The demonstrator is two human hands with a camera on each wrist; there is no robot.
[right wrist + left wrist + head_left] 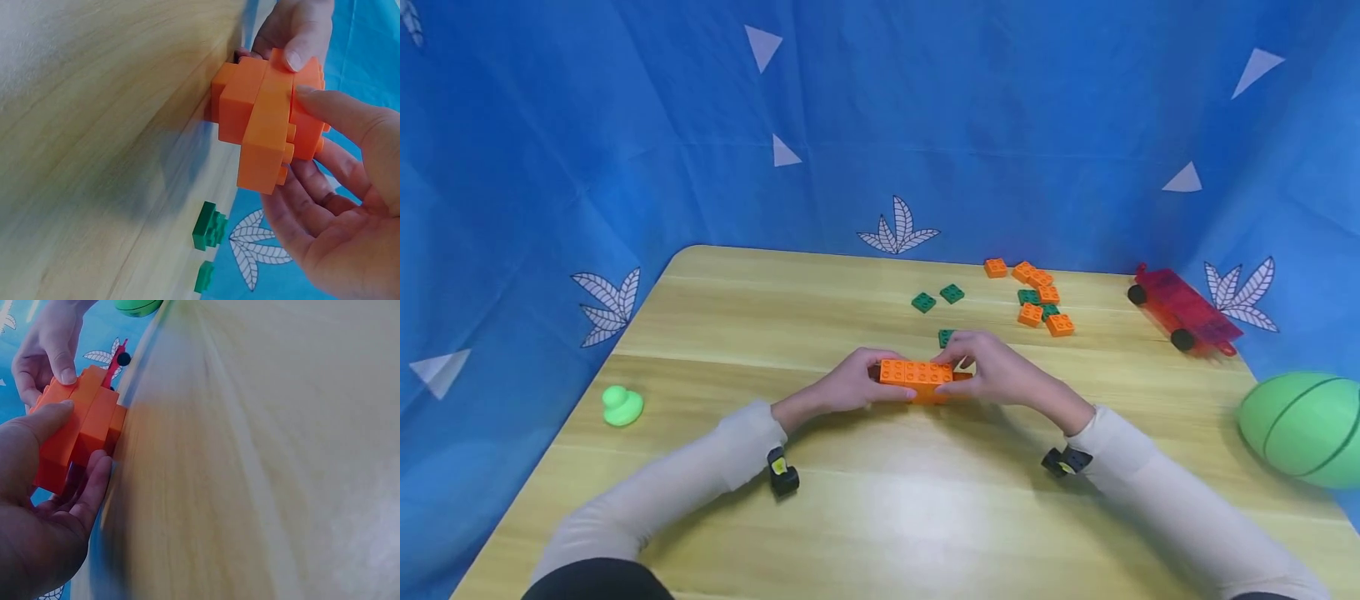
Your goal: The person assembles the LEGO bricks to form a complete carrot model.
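A stepped block of stacked orange toy bricks is between both hands at the middle of the table, studs up. My left hand grips its left end, thumb along the near face and fingers behind and below. At the other end my right hand holds the top layer, its thumb pressed to the near side. From the right wrist view, the orange block shows several layers, with the lower ones narrowing towards the tabletop. Both thumbs lie close together on the upper layer in the left wrist view.
Loose orange bricks and green bricks lie at the back, one green brick just behind my right hand. A red toy car stands back right, a green ball at the right edge, a green toy duck at left.
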